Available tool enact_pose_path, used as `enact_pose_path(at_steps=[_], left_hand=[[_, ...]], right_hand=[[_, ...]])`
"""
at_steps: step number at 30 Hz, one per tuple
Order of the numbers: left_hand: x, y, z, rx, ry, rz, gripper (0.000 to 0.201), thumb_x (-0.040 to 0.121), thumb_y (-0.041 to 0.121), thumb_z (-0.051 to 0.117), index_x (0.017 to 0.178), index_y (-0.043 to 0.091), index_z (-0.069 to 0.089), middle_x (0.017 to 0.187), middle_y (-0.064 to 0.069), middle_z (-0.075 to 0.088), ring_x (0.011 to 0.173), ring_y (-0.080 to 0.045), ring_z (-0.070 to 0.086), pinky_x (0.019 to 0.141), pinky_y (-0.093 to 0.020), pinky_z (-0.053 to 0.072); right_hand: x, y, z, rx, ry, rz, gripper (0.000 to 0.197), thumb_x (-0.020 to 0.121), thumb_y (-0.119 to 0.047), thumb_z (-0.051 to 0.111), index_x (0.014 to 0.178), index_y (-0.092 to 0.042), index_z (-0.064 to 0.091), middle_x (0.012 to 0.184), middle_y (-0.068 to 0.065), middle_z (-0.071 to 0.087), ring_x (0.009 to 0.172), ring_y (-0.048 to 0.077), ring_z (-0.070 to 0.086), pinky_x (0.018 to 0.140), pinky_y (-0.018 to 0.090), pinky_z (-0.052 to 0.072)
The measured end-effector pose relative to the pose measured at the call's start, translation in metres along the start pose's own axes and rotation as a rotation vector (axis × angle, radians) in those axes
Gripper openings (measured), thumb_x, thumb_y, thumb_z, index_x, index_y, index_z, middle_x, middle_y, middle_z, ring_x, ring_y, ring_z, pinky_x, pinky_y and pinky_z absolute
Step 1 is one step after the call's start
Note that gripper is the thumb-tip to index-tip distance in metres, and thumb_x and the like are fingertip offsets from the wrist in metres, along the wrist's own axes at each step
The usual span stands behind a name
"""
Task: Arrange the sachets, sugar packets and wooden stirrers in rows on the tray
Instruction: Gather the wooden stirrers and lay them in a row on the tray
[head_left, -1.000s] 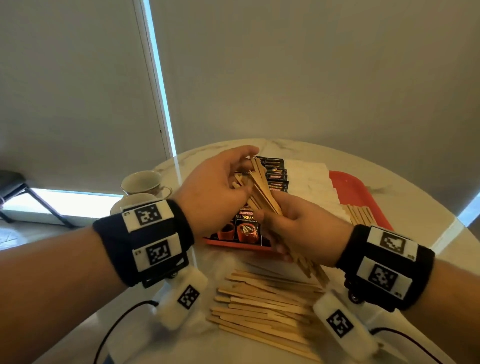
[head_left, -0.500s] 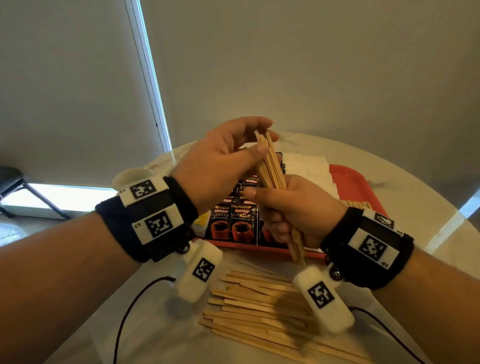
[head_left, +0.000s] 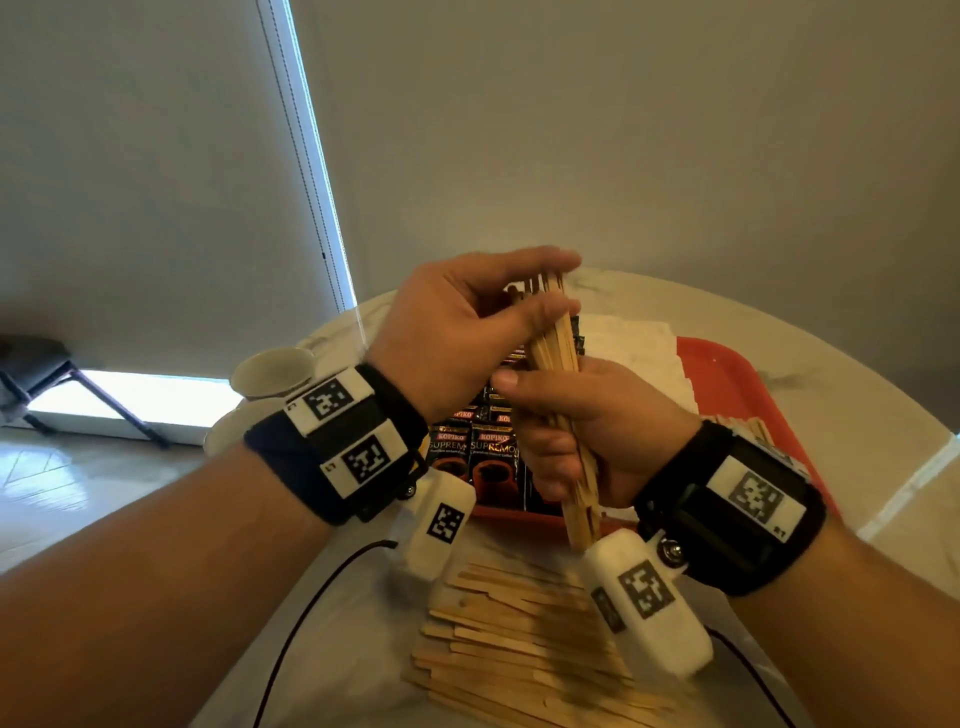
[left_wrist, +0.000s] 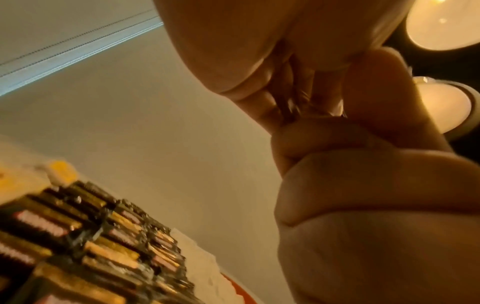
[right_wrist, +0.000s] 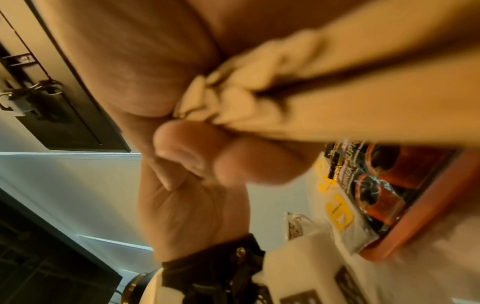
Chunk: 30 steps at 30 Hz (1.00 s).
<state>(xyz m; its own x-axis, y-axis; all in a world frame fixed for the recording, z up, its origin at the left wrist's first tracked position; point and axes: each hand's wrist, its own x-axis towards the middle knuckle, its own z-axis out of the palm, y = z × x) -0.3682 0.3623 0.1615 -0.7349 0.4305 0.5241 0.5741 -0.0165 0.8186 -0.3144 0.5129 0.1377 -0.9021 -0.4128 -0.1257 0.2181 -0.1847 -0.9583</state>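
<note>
- Stirrers (head_left: 558, 358), a bundle of flat wooden sticks, stand nearly upright in the air above the near edge of the tray, with both hands on them.
- Right hand (head_left: 592, 426) is wrapped around the middle of the bundle, fingers curled and thumb pointing toward 9 o'clock; the lower ends of the sticks poke out below the fist.
- Left hand (head_left: 467, 322) grips the top of the same bundle from the 9 o'clock side, thumb on the near face and fingers curled over the upper ends.
- Seen from the right wrist, the stick ends (right_wrist: 221, 96) are fanned unevenly against the palm; the picture is blurred.
- Loose stirrers (head_left: 524, 654) lie in an untidy pile on the table at 6 o'clock from the hands, mostly running side to side.
- Tray (head_left: 727, 374), red, sits on the table beyond the hands.
- Coffee sachets (head_left: 470, 452), dark with an orange cup printed on them, lie in overlapping rows in the tray's 9 o'clock part.
- White packets (head_left: 634, 348) fill the strip beside the sachets toward 3 o'clock.
- More stirrers (head_left: 748, 423) lie on the tray just behind the right wrist, partly hidden.
- Cup (head_left: 272, 366) on a saucer stands on the table at 9 o'clock from the tray.
- Table (head_left: 857, 415) is round and pale with marble veins.
</note>
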Motion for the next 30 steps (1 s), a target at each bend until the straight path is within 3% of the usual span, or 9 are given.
enact_pose_path(at_steps=[5,10,14,19,22,24,26,28,30], left_hand=[[0.003,-0.011,-0.005,-0.122,-0.008,-0.044,0.034,0.102,0.027,0.062,0.133,0.014,0.067,0.128,-0.005,0.074,0.117,-0.025,0.072,0.099,-0.046,0.059],[-0.007,-0.032,0.006,-0.674,-0.002,-0.604,0.072,0.103,0.066,0.037,0.139,0.007,0.059,0.12,-0.012,0.075,0.104,-0.029,0.073,0.089,-0.043,0.056],[-0.014,-0.035,0.016,-0.8,-0.036,-0.809,0.094,0.098,0.077,0.027,0.138,-0.001,0.06,0.136,-0.028,0.065,0.125,-0.046,0.062,0.113,-0.056,0.042],[-0.006,-0.035,0.025,-1.06,0.164,-0.829,0.08,0.104,0.067,0.034,0.109,-0.004,0.071,0.109,-0.022,0.074,0.113,-0.037,0.07,0.105,-0.052,0.052],[-0.004,-0.04,0.029,-1.061,0.185,-0.812,0.079,0.105,0.065,0.034,0.13,-0.004,0.064,0.126,-0.024,0.07,0.123,-0.036,0.066,0.11,-0.053,0.049],[-0.005,-0.042,0.03,-1.05,0.137,-0.78,0.081,0.104,0.068,0.032,0.115,-0.002,0.072,0.103,-0.021,0.073,0.115,-0.032,0.068,0.112,-0.051,0.045],[-0.004,-0.04,0.026,-0.953,0.076,-0.742,0.084,0.1,0.073,0.033,0.096,0.003,0.079,0.077,-0.009,0.06,0.081,-0.022,0.061,0.091,-0.039,0.05],[-0.001,-0.035,0.02,-0.742,0.003,-0.62,0.08,0.098,0.074,0.036,0.111,0.009,0.079,0.082,-0.008,0.059,0.07,-0.02,0.054,0.074,-0.035,0.048],[0.005,-0.034,0.011,-0.526,-0.063,-0.451,0.069,0.093,0.068,0.052,0.126,0.01,0.072,0.103,-0.011,0.071,0.078,-0.024,0.066,0.072,-0.038,0.055]], right_hand=[[0.006,0.002,-0.005,0.041,-0.059,-0.069,0.029,0.092,-0.032,0.067,0.068,-0.018,0.06,0.047,0.001,0.038,0.036,0.013,0.04,0.051,0.03,0.05],[0.015,-0.032,-0.016,0.145,0.087,-0.416,0.038,0.096,-0.035,0.059,0.067,-0.017,0.043,0.047,-0.002,0.035,0.04,0.013,0.039,0.053,0.03,0.046],[0.025,-0.039,-0.023,0.142,0.131,-0.594,0.039,0.09,-0.037,0.066,0.068,-0.017,0.042,0.052,0.0,0.038,0.048,0.017,0.042,0.066,0.039,0.051],[0.044,-0.018,-0.021,-0.075,0.192,-0.602,0.035,0.083,-0.03,0.081,0.069,-0.014,0.053,0.059,0.005,0.05,0.057,0.023,0.055,0.08,0.058,0.053],[0.049,-0.009,-0.022,-0.104,0.22,-0.563,0.031,0.082,-0.034,0.077,0.07,-0.015,0.056,0.062,0.007,0.054,0.061,0.025,0.059,0.072,0.05,0.052],[0.049,-0.006,-0.023,-0.124,0.242,-0.545,0.033,0.087,-0.034,0.076,0.07,-0.016,0.055,0.061,0.006,0.053,0.058,0.024,0.056,0.064,0.041,0.051],[0.046,-0.006,-0.023,-0.121,0.256,-0.524,0.035,0.09,-0.031,0.075,0.072,-0.012,0.052,0.055,0.006,0.045,0.049,0.021,0.048,0.055,0.035,0.048],[0.043,-0.009,-0.026,-0.152,0.225,-0.473,0.031,0.091,-0.024,0.073,0.077,-0.004,0.053,0.053,0.006,0.041,0.044,0.02,0.041,0.049,0.03,0.046],[0.041,-0.009,-0.032,-0.267,0.139,-0.385,0.031,0.09,-0.016,0.073,0.083,0.007,0.054,0.052,0.008,0.044,0.041,0.02,0.042,0.045,0.028,0.045]])
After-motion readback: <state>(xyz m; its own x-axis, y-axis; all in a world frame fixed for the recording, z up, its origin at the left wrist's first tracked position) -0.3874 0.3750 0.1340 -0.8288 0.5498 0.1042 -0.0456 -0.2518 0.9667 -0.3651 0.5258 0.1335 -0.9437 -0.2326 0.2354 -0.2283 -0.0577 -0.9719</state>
